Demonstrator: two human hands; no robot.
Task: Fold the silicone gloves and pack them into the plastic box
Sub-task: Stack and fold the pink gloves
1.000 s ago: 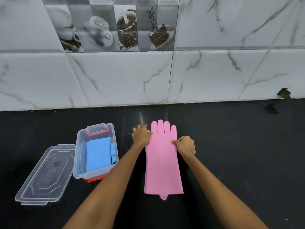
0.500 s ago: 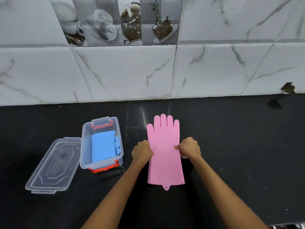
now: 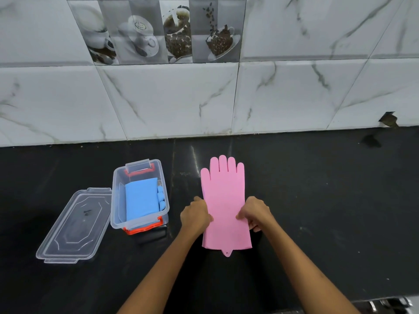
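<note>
Pink glove (image 3: 223,200): flat on the black surface (image 3: 317,200), just right of the plastic box, glove fingertips toward the tiled wall, cuff toward the person, small tab at the cuff edge.
Left hand (image 3: 196,215): on the pink glove's left edge, about midway down its length; fingers (image 3: 207,217) curled and pinching that edge.
Right hand (image 3: 255,213): on the pink glove's right edge, level with the left hand; fingers (image 3: 241,215) curled over the glove, pinching the edge.
Plastic box (image 3: 116,200): clear, open, standing on the surface just left of the pink glove, apart from it; red latch parts at its near and far ends.
Blue glove (image 3: 141,200): folded, lying inside the plastic box; glove fingertips showing along its right side, nearest the pink glove.
Lid (image 3: 73,225): clear, lying flat on the surface to the left of the plastic box, its upper right corner touching or just beside the box wall; well apart from the pink glove.
Tiled wall (image 3: 294,94): marbled white, rising behind the surface beyond the pink glove's fingertips; strip of coffee-cup picture tiles (image 3: 163,30) higher up, above the plastic box.
Chipped spot (image 3: 388,118): at the wall's lower edge, far right of the pink glove.
</note>
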